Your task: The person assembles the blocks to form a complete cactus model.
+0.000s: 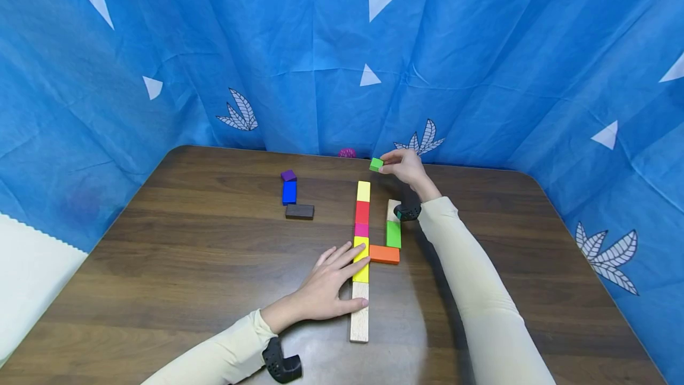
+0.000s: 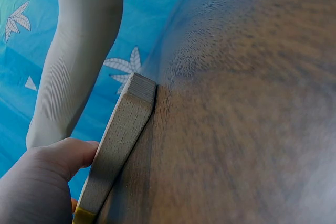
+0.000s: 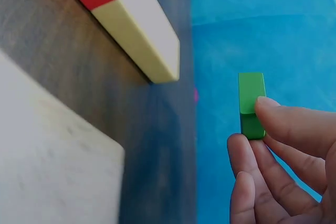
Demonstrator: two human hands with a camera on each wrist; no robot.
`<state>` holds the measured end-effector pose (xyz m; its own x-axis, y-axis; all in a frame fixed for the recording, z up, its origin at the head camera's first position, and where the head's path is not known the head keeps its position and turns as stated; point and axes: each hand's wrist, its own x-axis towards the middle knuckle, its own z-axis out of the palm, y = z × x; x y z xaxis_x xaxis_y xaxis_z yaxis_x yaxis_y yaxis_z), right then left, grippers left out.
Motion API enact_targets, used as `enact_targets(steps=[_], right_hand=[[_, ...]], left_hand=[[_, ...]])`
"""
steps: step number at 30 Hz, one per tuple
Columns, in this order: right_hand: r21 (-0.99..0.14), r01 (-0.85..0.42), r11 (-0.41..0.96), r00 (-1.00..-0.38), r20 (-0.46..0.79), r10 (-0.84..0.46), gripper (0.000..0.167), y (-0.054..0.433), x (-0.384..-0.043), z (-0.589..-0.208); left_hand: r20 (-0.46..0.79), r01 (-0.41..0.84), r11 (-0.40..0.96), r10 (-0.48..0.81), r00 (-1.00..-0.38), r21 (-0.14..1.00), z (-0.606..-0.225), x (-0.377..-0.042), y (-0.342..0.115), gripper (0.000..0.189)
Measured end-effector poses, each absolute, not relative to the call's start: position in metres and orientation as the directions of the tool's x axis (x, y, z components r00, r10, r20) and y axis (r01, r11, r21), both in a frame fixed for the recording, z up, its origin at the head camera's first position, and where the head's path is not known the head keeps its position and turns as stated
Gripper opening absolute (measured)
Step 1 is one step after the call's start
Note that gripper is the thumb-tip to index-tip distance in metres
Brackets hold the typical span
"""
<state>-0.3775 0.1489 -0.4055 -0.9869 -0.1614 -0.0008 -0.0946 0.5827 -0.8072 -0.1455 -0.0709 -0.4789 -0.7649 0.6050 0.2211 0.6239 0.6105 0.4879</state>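
Observation:
My right hand [image 1: 405, 168] pinches a small green block [image 3: 252, 93] between thumb and fingers, held up near the table's far edge. Along the middle runs a straight row of blocks: bare wood [image 1: 359, 327], yellow [image 1: 361, 276], magenta [image 1: 361, 230], red [image 1: 362, 212] and pale yellow [image 1: 363, 191]. Across the row's near part lies my left hand [image 1: 328, 290], its extended fingers on the yellow block and its thumb on the bare wood one. An orange block [image 1: 384, 255] juts right from the yellow, meeting a longer green block [image 1: 393, 234] with another bare wood block [image 1: 392, 204] behind it.
Left of the row, purple [image 1: 288, 175], blue [image 1: 289, 193] and dark [image 1: 300, 212] blocks lie close together. A blue patterned curtain [image 1: 320, 76] hangs behind the brown table [image 1: 187, 242]. Something pink [image 1: 347, 152] shows at the table's far edge.

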Motion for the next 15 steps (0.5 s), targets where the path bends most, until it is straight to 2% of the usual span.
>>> enact_targets(steps=[15], right_hand=[[-0.783, -0.039, 0.621, -0.976, -0.103, -0.191, 0.034, 0.130, -0.381, -0.424]], left_hand=[[0.216, 0.621, 0.605, 0.607, -0.765, 0.499, -0.479, -0.146, -0.071, 0.075]])
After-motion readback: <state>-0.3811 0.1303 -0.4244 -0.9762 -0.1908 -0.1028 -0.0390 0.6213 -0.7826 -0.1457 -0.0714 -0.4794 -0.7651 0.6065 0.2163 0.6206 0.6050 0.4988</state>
